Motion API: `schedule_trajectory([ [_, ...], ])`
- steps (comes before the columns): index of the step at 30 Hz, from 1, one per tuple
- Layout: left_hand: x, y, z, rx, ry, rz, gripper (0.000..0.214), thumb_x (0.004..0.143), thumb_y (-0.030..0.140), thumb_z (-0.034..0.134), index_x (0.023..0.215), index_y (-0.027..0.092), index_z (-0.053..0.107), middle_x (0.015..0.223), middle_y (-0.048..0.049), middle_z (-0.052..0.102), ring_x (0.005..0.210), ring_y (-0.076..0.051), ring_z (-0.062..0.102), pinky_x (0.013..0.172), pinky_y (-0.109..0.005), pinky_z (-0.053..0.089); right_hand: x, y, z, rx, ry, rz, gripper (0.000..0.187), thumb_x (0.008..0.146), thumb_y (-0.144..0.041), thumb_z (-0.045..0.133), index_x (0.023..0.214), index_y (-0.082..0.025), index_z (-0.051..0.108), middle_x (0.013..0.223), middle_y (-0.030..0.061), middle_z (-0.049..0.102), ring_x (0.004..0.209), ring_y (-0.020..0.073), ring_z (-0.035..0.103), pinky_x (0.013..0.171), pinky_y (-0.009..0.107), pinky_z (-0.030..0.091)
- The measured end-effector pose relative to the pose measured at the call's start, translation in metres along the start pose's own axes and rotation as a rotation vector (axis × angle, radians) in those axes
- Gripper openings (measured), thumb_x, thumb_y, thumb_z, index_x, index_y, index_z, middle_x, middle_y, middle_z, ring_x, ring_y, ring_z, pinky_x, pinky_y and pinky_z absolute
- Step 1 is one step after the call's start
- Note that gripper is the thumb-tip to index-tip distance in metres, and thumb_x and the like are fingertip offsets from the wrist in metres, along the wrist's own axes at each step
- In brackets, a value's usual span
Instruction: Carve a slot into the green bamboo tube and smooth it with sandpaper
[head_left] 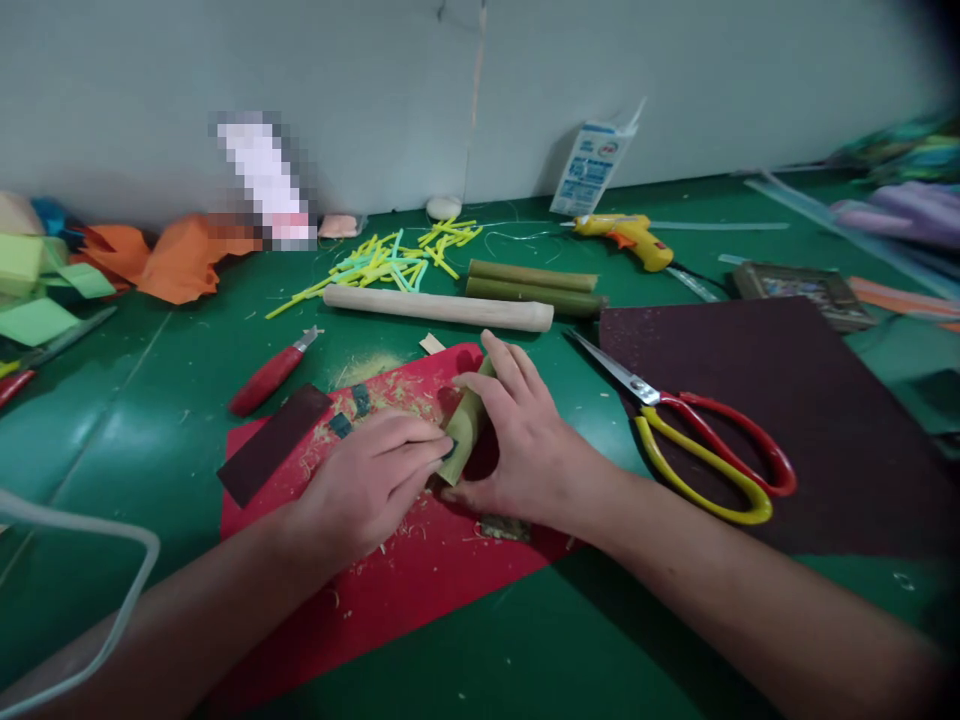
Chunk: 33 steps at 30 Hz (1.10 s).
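Over a red sheet [420, 590] strewn with shavings, my right hand [525, 430] grips a short piece of split bamboo [466, 425], fingers along its far side and thumb at the near end. My left hand [382, 470] pinches a small dark piece of sandpaper [449, 449] against the bamboo's near end; most of that piece is hidden by the fingers. Small dark scraps [361, 400] lie beyond the left hand. A dark brown sandpaper strip [274, 440] rests on the sheet's left edge, near a red-handled knife [274, 380].
Scissors [690, 440] with red and yellow handles lie right, partly on a large dark brown sheet [847, 440]. Behind are a pale wooden rod [439, 306], green bamboo lengths [532, 297], cut yellow straws [375, 265] and a yellow glue gun [630, 238]. Orange paper [180, 260] sits left.
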<state>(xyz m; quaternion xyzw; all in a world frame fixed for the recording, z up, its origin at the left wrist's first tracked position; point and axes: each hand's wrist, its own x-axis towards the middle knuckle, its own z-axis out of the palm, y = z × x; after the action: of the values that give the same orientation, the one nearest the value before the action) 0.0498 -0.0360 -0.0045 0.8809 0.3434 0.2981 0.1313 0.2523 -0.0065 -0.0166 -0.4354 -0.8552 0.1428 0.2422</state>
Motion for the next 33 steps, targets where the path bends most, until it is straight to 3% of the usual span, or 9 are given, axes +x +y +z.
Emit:
schedule_trajectory([
  [5,0.005,-0.002,0.002,-0.03,-0.016,0.021,0.021,0.09,0.012,0.047,0.106,0.012,0.062,0.1,-0.0094,0.065,0.091,-0.018,0.059,0.079,-0.032,0.05,-0.005,0.0,-0.007,0.027,-0.096,0.106,0.106,0.04,-0.063,0.076,0.127,-0.014,0.039,0.15,0.0246,0.008,0.138,0.0412,0.008,0.103,0.059,0.029],
  [13,-0.003,0.0,-0.002,-0.032,-0.035,0.051,0.024,0.091,0.012,0.046,0.109,0.01,0.06,0.103,-0.0113,0.064,0.094,-0.018,0.058,0.083,-0.032,0.05,-0.004,-0.008,-0.006,0.008,0.009,0.146,0.09,0.049,-0.046,0.074,0.123,-0.01,0.039,0.138,0.0256,0.028,0.135,0.0366,0.021,0.103,0.051,0.035],
  [19,0.008,-0.007,0.002,0.016,-0.008,-0.023,0.023,0.092,0.015,0.044,0.107,0.016,0.063,0.103,-0.008,0.065,0.094,-0.018,0.06,0.083,-0.034,0.05,0.0,-0.012,0.002,0.135,0.058,0.104,0.086,0.051,-0.039,0.071,0.126,-0.016,0.035,0.138,0.0214,0.025,0.13,0.0349,0.031,0.098,0.049,0.041],
  [25,-0.008,0.0,-0.004,-0.024,-0.015,-0.008,0.023,0.09,0.012,0.048,0.109,0.014,0.061,0.101,-0.0088,0.065,0.093,-0.018,0.059,0.085,-0.034,0.049,-0.003,-0.01,0.003,0.129,0.028,0.126,0.091,0.05,-0.042,0.072,0.129,-0.015,0.034,0.141,0.0202,0.02,0.134,0.0341,0.023,0.104,0.047,0.035],
  [30,0.007,-0.001,0.001,0.045,-0.013,0.03,0.021,0.092,0.014,0.044,0.098,0.013,0.064,0.097,-0.0085,0.066,0.089,-0.018,0.06,0.079,-0.032,0.049,-0.003,-0.007,0.005,0.111,0.053,0.096,0.091,0.052,-0.041,0.07,0.13,-0.013,0.034,0.14,0.0208,0.02,0.136,0.034,0.019,0.105,0.047,0.033],
  [33,0.009,0.0,0.0,0.033,0.06,-0.021,0.018,0.09,0.015,0.048,0.098,0.015,0.065,0.096,-0.0071,0.066,0.088,-0.017,0.06,0.08,-0.031,0.048,-0.003,-0.006,0.005,0.105,0.052,0.094,0.093,0.052,-0.042,0.071,0.131,-0.013,0.034,0.14,0.0208,0.021,0.135,0.0348,0.019,0.106,0.048,0.032],
])
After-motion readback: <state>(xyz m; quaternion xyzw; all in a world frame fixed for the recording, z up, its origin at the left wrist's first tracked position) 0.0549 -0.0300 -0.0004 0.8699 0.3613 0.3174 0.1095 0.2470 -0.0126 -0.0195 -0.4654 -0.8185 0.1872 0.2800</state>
